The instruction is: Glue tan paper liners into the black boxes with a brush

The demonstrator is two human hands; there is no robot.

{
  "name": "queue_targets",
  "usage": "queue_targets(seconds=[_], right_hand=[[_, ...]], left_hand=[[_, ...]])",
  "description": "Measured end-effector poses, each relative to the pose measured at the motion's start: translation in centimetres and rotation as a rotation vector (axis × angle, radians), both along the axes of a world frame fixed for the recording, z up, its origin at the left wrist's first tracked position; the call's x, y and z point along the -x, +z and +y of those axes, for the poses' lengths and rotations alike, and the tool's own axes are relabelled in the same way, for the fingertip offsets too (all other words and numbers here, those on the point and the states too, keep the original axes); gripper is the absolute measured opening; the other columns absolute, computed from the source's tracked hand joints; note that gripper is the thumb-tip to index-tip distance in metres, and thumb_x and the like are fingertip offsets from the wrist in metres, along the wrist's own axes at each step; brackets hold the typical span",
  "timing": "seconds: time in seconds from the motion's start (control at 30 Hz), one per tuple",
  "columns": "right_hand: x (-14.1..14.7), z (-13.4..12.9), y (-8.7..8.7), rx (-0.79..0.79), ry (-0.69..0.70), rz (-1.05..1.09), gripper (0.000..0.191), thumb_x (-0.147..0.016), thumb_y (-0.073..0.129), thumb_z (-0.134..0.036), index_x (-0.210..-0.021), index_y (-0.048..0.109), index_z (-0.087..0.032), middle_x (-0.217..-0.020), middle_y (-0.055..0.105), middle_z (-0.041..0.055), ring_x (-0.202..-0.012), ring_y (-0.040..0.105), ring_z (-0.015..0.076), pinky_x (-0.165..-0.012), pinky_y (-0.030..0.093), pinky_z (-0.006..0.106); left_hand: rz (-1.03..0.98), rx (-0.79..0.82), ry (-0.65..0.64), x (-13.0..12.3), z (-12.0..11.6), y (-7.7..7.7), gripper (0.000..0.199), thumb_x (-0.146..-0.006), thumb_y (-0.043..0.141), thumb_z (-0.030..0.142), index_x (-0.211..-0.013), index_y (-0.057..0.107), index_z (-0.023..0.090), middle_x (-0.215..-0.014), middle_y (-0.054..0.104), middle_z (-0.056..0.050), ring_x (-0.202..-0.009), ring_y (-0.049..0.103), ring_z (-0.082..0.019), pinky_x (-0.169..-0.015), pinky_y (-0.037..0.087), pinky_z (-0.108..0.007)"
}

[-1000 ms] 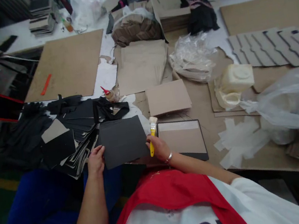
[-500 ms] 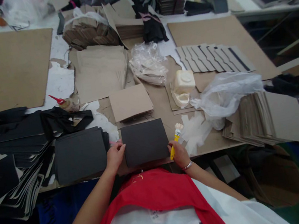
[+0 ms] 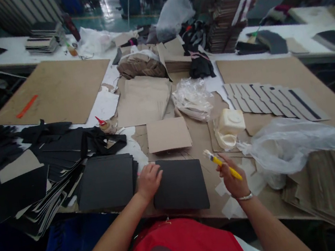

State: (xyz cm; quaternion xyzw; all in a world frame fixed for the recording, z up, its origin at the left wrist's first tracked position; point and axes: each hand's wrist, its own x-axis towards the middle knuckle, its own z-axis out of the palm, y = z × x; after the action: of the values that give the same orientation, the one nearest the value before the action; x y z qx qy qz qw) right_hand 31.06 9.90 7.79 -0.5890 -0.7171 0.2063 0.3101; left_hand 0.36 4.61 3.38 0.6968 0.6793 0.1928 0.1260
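A black rectangular board [image 3: 182,187] lies at the front edge of the table. At its left edge is my left hand [image 3: 149,182], closed, with fingertips on the board near the upper left corner; its underside is hidden. Off to the board's right, my right hand [image 3: 233,178] is closed around a yellow-handled paintbrush [image 3: 235,173]. The pale bristles point up and left, above the table. Just behind the board sits a small stack of tan cardboard [image 3: 168,136]. A cut-open cream plastic jug [image 3: 231,121] stands beyond the brush.
Stacked black boards [image 3: 106,182] lie left of my left hand, with loose black pieces [image 3: 62,146] further left. A clear plastic bag [image 3: 294,143] and a cardboard stack [image 3: 327,189] are on the right. Notched grey strips [image 3: 268,99] lie on a large brown board [image 3: 282,69].
My right hand has left the black board's right edge and moved right with the paintbrush, its bristles now tipped left. My left hand stays at the board's left edge. The view has tilted up.
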Motion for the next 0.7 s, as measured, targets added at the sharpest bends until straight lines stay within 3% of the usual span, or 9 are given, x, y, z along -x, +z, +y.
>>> queue_targets(seconds=[0.13,0.2,0.33,0.5,0.6,0.7], right_hand=[[7.9,7.5,2.6,0.287,0.074,0.361,0.039,-0.084,0.047,-0.051,-0.094,0.063,-0.017,-0.064,0.062,0.0004,-0.049,0.055,0.0108,-0.049,0.046,0.023],[12.2,10.3,2.3,0.428,0.151,0.47,0.034,-0.079,0.054,-0.046,-0.092,0.061,-0.016,-0.06,0.06,-0.0021,-0.046,0.052,0.009,-0.046,0.044,0.02],[18.1,13.5,0.3,0.589,0.333,0.454,0.021,-0.078,0.056,-0.032,-0.08,0.062,-0.013,-0.05,0.055,-0.0059,-0.039,0.045,0.0052,-0.04,0.036,0.016],[21.0,16.7,-1.8,0.59,0.357,0.406,0.015,-0.075,0.057,-0.022,-0.069,0.061,-0.009,-0.043,0.05,-0.0076,-0.037,0.041,0.0028,-0.038,0.031,0.014],[21.8,18.8,-2.3,0.537,0.266,0.438,0.019,-0.08,0.052,-0.025,-0.073,0.059,-0.009,-0.045,0.051,-0.0079,-0.039,0.042,0.0022,-0.041,0.033,0.014],[20.7,20.4,-2.6,0.507,0.15,0.457,0.02,-0.081,0.051,-0.028,-0.077,0.059,-0.009,-0.044,0.051,-0.0078,-0.038,0.041,0.0029,-0.04,0.033,0.015]], left_hand=[[0.153,-0.018,-0.23,-3.2,4.8,0.0,0.051,-0.087,0.047,0.035,-0.134,0.042,0.017,-0.143,0.039,-0.013,-0.133,0.031,-0.025,-0.108,0.027,-0.042],[0.201,0.05,-0.259,-4.4,6.8,-0.6,0.063,-0.083,0.051,0.039,-0.139,0.034,0.015,-0.148,0.031,-0.015,-0.138,0.023,-0.028,-0.11,0.022,-0.047],[0.219,0.189,-0.226,-5.2,8.8,-1.9,0.071,-0.082,0.051,0.047,-0.141,0.032,0.014,-0.146,0.033,-0.016,-0.137,0.025,-0.031,-0.109,0.02,-0.053],[0.208,0.227,-0.224,-4.9,8.9,-2.4,0.07,-0.082,0.048,0.05,-0.14,0.035,0.013,-0.147,0.033,-0.015,-0.136,0.026,-0.03,-0.109,0.022,-0.053],[0.205,0.241,-0.222,-4.8,9.1,-2.1,0.068,-0.083,0.047,0.05,-0.14,0.035,0.016,-0.147,0.034,-0.014,-0.135,0.028,-0.03,-0.107,0.024,-0.053],[0.207,0.246,-0.218,-4.8,9.4,-1.6,0.064,-0.084,0.046,0.048,-0.14,0.035,0.02,-0.145,0.038,-0.013,-0.133,0.032,-0.03,-0.105,0.028,-0.052]])
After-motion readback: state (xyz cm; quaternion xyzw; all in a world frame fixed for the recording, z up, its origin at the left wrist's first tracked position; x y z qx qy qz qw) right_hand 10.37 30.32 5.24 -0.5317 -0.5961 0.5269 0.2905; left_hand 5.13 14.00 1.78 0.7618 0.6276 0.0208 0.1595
